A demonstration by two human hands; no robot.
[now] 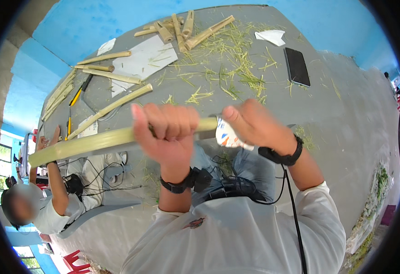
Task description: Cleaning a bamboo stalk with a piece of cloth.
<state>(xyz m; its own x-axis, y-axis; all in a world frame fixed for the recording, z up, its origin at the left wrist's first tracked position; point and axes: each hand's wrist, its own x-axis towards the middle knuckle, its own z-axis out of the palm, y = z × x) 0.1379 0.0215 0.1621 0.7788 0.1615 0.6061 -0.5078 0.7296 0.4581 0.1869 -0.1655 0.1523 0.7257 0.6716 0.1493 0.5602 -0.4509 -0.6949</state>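
Observation:
My left hand (168,130) is closed around a long, pale green bamboo pole (95,140), which reaches across to the far left. At the pole's right end, my right hand (254,125) is closed on a white printed wrapper (228,135). The wrapper lies against the pole's end, and what it may cover is hidden. A dark grey edge shows beside the wrapper, too little of it to name. My right hand is slightly blurred.
Cut bamboo pieces (209,33), green shavings (236,59), a white sheet (140,61) and a black phone (296,67) lie on the grey surface ahead. A yellow-and-black cutter (75,97) lies left. Another person (56,210) sits at left, near the pole's far end.

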